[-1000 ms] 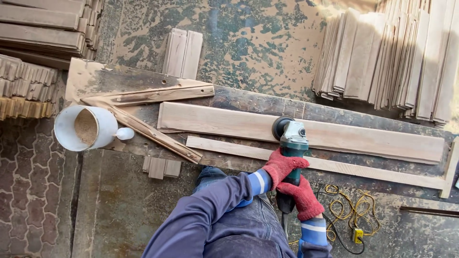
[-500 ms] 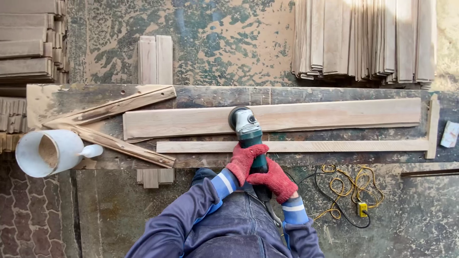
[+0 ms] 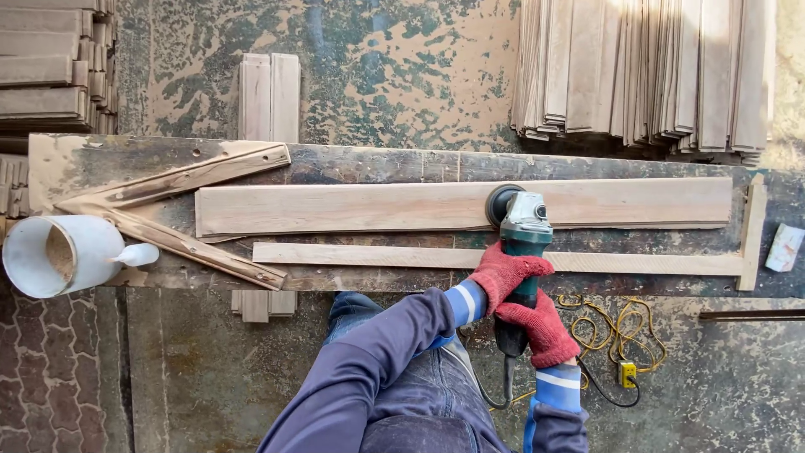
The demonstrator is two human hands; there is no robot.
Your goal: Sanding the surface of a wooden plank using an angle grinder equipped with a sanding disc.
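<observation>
Both my hands wear red gloves and grip a green and grey angle grinder (image 3: 521, 231). My left hand (image 3: 506, 274) wraps the body near the head. My right hand (image 3: 541, 330) holds the rear handle. The grinder's disc rests on a long pale wooden board (image 3: 352, 208) lying lengthwise on a dark workbench (image 3: 377, 164), a little right of the board's middle. A narrower strip (image 3: 377, 256) lies parallel in front of the board, under the grinder's body.
A white pot of sawdust (image 3: 59, 254) sits at the bench's left end beside a wooden V-shaped stop (image 3: 168, 210). Stacks of boards lean at top right (image 3: 646, 71) and top left (image 3: 50, 63). A yellow and black cable (image 3: 616, 348) lies coiled on the floor at right.
The grinder and both hands have slid right along the board, from left of its middle to right of it. The view has shifted slightly.
</observation>
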